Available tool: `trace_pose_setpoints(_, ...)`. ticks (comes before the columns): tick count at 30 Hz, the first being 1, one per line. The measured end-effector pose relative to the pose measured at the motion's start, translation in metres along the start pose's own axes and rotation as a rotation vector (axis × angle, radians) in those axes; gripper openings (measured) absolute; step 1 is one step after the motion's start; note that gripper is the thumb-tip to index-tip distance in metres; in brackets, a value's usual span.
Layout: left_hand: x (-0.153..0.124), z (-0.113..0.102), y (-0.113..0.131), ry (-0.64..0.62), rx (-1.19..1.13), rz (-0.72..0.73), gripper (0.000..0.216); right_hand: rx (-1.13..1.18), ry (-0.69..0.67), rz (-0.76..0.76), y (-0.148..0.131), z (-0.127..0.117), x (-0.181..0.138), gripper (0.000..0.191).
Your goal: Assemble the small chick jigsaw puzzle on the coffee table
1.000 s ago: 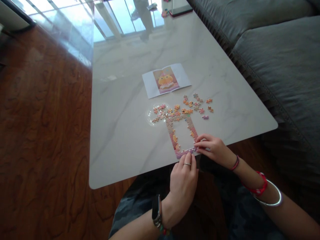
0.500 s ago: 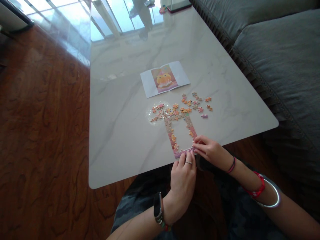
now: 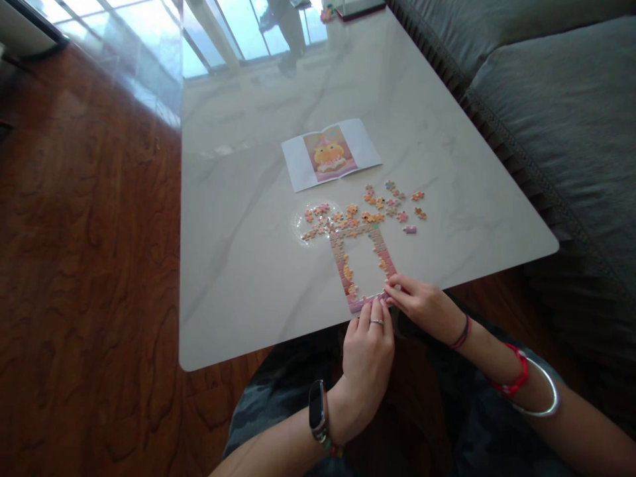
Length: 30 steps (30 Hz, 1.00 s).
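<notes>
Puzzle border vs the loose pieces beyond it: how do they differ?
The puzzle border is joined into an open rectangle; the loose pieces lie scattered, mostly separate.
The puzzle border lies at the near edge of the table, with the left hand and right hand on its bottom edge and lower right corner; the loose pieces lie farther out, untouched.
Shared: pink-orange colouring, both flat on the table.

At the near edge of the counter (image 3: pixel 248 278), my left grip (image 3: pixel 368 351) rests flat-fingered on the puzzle frame (image 3: pixel 342 265), my right grip (image 3: pixel 422 305) touching its near right corner, loose pieces (image 3: pixel 390 207) and reference picture (image 3: pixel 330 154) beyond.
</notes>
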State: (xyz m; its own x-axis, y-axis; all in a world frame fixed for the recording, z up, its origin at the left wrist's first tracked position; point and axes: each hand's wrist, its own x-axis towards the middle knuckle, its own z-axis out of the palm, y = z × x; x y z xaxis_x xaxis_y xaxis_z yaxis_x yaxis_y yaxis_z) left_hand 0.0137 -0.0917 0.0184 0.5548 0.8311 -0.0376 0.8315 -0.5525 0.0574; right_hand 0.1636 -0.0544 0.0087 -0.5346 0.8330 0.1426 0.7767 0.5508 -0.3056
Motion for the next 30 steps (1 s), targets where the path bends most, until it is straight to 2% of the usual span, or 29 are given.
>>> trace_pose_setpoints(16,0.0036,-0.0045,-0.0034,0.019,-0.036,-0.006,0.034,-0.032,0.024,0.034,0.0008,-0.0029,0.0009,0.018)
trace_pose_setpoints(30,0.0039,-0.0039,-0.0033,0.018,-0.015,0.011,0.035,-0.063,0.022,0.005,0.0019,-0.0007,0.0006,0.020)
